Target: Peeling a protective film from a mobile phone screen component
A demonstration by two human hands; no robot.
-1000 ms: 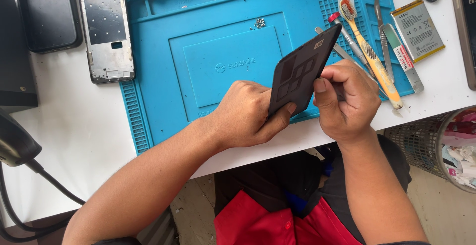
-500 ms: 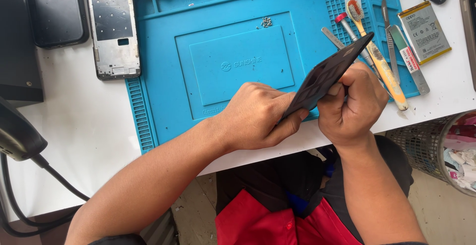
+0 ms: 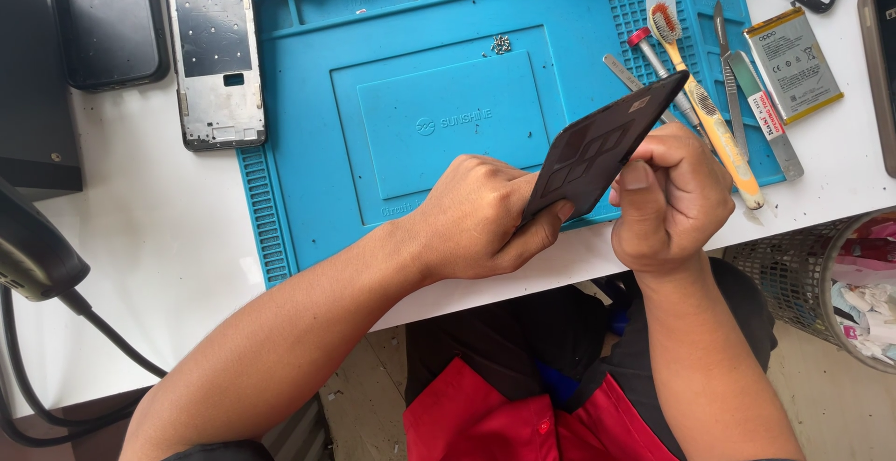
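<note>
My left hand (image 3: 481, 218) grips the lower end of a dark flat phone back panel (image 3: 602, 144), which is tilted up over the front edge of the blue work mat (image 3: 392, 78). The thumb of my right hand (image 3: 667, 195) presses against the panel's right edge, and its fingers curl behind it. The panel's inner side, with ribbed squares, faces me.
A bare metal phone frame (image 3: 217, 50) and a dark phone (image 3: 107, 18) lie at the back left. Tweezers, a brush and screwdrivers (image 3: 709, 106) lie on the mat's right, a phone battery (image 3: 791, 64) beside them. Small screws (image 3: 501, 44) sit mid-mat. A wire bin (image 3: 821, 284) stands at the right.
Both hands have turned the panel flatter, so its top end now points further right. The hands stay at the mat's front edge.
</note>
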